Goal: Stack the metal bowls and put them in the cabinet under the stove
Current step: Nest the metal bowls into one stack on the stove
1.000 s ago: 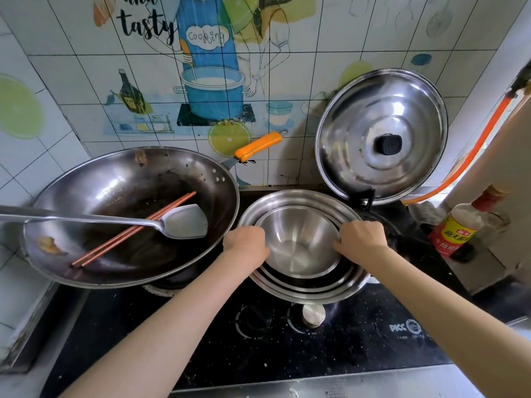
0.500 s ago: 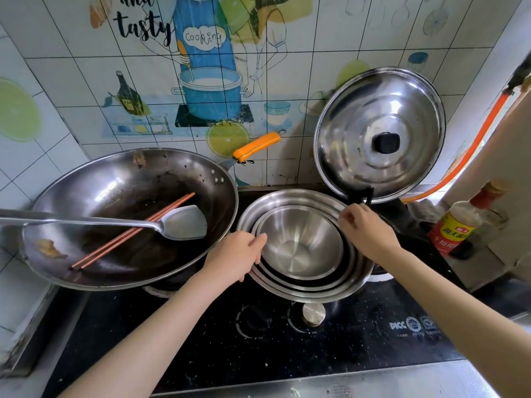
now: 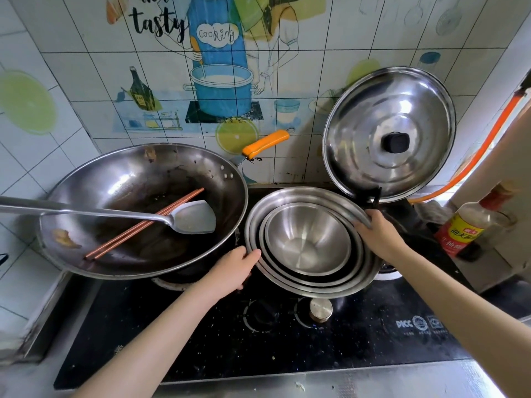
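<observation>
Several shiny metal bowls (image 3: 309, 242) sit nested one inside another on the right burner of the black stove (image 3: 258, 340). The smallest bowl lies in the middle of the stack. My left hand (image 3: 234, 270) grips the outer rim of the stack at its left side. My right hand (image 3: 376, 232) clasps the outer rim at the upper right, fingers curled over the edge. The stack looks slightly tilted, its right side higher.
A large wok (image 3: 143, 208) with a metal spatula (image 3: 184, 216), chopsticks (image 3: 143, 225) and an orange handle (image 3: 265, 143) fills the left burner, close to the bowls. A steel lid (image 3: 388, 133) leans on the tiled wall behind. A sauce bottle (image 3: 465, 228) stands right. A stove knob (image 3: 320, 310) sits in front.
Both hands moved from the inner bowl's rim outward to the outer rim of the stack. The stack's right side has risen a little.
</observation>
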A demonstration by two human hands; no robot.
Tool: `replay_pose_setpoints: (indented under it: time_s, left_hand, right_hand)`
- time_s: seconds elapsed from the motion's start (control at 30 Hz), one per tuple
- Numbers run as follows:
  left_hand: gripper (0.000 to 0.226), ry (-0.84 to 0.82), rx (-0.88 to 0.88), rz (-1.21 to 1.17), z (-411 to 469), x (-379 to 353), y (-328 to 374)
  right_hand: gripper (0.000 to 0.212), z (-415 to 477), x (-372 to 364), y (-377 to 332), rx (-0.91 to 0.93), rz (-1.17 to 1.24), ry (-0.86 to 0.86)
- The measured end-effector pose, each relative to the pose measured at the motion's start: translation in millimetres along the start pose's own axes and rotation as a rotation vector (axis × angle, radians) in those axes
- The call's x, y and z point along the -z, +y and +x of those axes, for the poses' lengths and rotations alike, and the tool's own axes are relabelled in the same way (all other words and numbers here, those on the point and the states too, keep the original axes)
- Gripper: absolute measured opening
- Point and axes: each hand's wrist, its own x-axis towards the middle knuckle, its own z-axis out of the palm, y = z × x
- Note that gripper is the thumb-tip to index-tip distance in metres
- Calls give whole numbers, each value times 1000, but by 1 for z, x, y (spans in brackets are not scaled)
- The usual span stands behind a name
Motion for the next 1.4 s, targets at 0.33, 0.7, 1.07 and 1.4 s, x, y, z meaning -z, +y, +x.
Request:
replay_pose_setpoints:
  time_s: [0.33, 0.7, 1.07, 1.4]
  left_hand:
    - [12, -74, 37, -431, 0, -4, 3]
    - [16, -84, -49, -356, -12, 3, 5]
    - [19, -113, -122, -302, -35, 11, 7]
    - [25, -99, -152, -255, -72, 13, 2]
  right_hand:
    - [36, -1, 3, -7, 5, 4, 41]
    - [31, -26, 16, -15, 25, 23, 121]
    - [23, -71, 26, -20, 51, 27, 199]
    - [26, -108, 29, -14, 58, 96, 185]
